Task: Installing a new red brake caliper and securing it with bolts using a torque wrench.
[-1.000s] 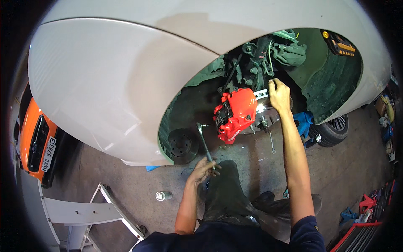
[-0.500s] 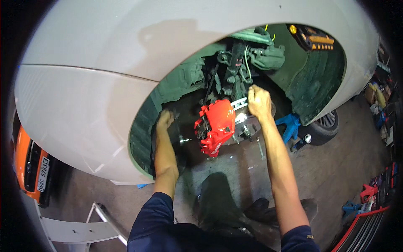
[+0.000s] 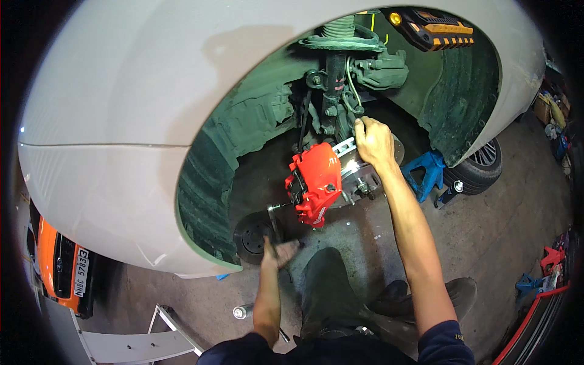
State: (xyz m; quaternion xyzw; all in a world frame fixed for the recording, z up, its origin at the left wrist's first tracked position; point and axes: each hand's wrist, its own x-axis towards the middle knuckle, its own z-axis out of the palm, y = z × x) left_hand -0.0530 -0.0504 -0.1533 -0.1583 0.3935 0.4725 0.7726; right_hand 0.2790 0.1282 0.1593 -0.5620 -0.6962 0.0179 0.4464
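A red brake caliper (image 3: pixel 317 182) sits over the edge of a shiny brake disc (image 3: pixel 359 172) inside the wheel well. My right hand (image 3: pixel 375 143) is closed on the upper edge of the disc. Left of the caliper, a ratchet (image 3: pixel 274 220) is joined to its back side by a short extension, with the handle pointing down. My left hand (image 3: pixel 280 252) is at the handle's lower end, palm up and fingers stretched out, slightly blurred. The handle appears to rest against the palm.
A strut (image 3: pixel 334 76) rises behind the disc. A work light (image 3: pixel 432 29) is at the upper right of the wheel arch. A blue jack stand (image 3: pixel 424 175), a tyre (image 3: pixel 480 167) and a spray can (image 3: pixel 242 312) are on the floor. A dark disc (image 3: pixel 249 237) lies beneath the ratchet.
My left hand has swung down and toward me, bringing the ratchet handle from pointing up to pointing down. My right hand stays on the disc. The view has shifted slightly.
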